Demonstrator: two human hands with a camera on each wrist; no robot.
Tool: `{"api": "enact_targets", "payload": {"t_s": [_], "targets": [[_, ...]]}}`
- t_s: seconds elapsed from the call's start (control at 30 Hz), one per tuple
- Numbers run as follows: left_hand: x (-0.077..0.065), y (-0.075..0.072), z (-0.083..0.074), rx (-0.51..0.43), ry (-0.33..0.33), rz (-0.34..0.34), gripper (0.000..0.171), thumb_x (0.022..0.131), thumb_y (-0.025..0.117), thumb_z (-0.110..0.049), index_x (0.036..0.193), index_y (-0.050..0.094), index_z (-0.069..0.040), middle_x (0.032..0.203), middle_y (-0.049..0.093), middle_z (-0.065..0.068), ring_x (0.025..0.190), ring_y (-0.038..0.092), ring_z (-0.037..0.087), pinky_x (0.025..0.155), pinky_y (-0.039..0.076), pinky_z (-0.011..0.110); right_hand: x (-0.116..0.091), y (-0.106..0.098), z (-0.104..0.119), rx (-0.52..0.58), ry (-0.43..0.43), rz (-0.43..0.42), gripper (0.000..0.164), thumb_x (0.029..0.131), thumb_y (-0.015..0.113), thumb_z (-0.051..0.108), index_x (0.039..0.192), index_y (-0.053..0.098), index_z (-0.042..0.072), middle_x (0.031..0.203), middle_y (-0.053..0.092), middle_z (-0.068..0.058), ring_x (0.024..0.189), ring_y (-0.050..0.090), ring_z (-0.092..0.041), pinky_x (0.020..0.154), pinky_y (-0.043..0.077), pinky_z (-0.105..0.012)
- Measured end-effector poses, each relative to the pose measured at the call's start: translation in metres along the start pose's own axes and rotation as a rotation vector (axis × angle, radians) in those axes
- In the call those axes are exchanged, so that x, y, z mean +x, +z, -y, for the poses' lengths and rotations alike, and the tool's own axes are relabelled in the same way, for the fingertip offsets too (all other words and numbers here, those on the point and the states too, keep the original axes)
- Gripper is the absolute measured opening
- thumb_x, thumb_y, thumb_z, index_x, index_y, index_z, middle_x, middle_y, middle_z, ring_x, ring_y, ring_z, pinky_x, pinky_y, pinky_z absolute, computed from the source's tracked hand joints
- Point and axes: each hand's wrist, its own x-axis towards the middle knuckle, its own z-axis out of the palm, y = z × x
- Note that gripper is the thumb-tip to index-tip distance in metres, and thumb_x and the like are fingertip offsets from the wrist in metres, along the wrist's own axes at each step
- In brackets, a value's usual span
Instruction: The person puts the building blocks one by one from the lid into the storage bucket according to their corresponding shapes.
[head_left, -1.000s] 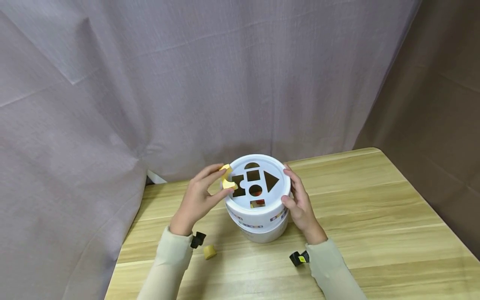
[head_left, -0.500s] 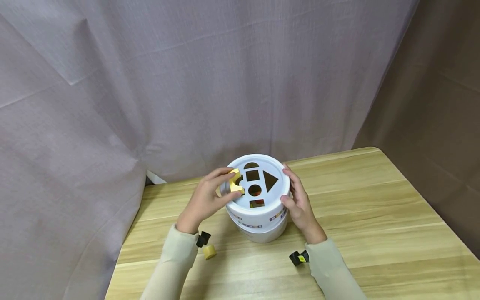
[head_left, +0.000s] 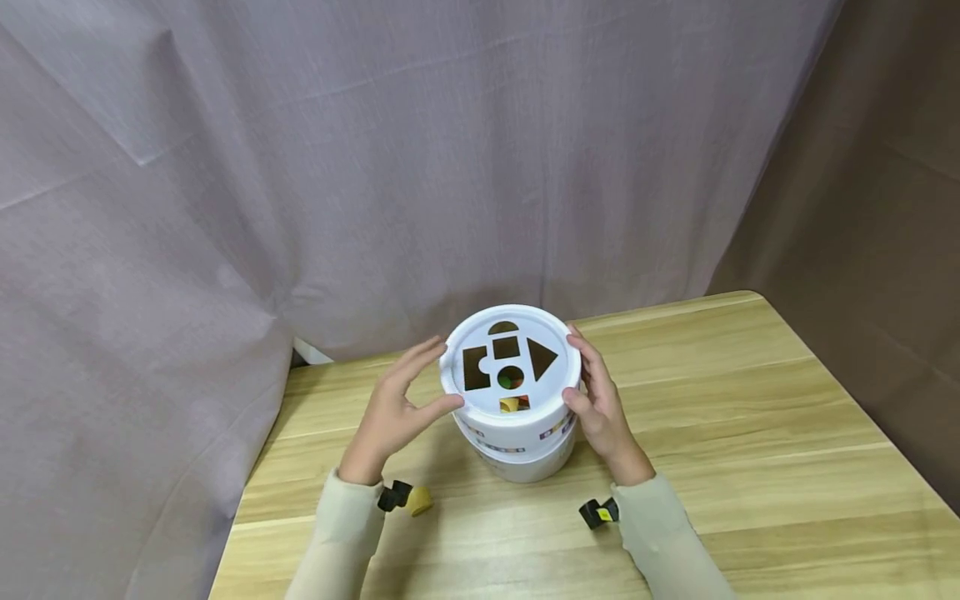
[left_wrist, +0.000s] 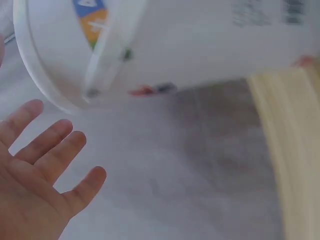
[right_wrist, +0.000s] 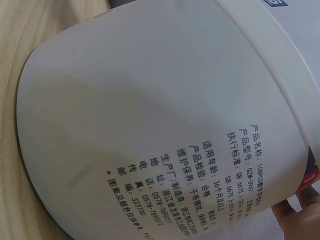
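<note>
A white bucket stands upright, topped by a white lid with several shaped holes. My right hand grips the right side at the lid's rim, thumb toward me and fingers around the far side. In the right wrist view its fingertips show at the bucket's edge. At the left rim, my left hand is spread with nothing in it, thumb tip at or very near the rim. The left wrist view shows its fingers apart. Yellow and red pieces show through the rectangular hole.
A small yellow block lies on the wooden table, beside the left wrist's black camera. Another black camera sits at the right wrist. A grey curtain hangs behind the table.
The yellow notched block in my left hand moved over the matching hole, then went out of sight there. My left hand has drawn back left with fingers spread. The right hand stays put.
</note>
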Motion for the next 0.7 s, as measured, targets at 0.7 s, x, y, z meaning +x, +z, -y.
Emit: {"api": "enact_targets", "payload": {"t_s": [0.7], "targets": [[-0.131,0.006,0.063,0.274,-0.24,0.145,0.046,0.082,0.092,-0.024,0.116,0.078,0.004,0.125,0.072,0.024,0.116,0.069,0.044,0.1,0.051,0.068,-0.001,0.0,0.0,0.008,0.015,-0.004,0.07,0.089,0.053,0.01,0.158,0.04,0.0,0.171,0.028,-0.019,0.159,0.026,-0.02,0.125,0.022,-0.03]]}}
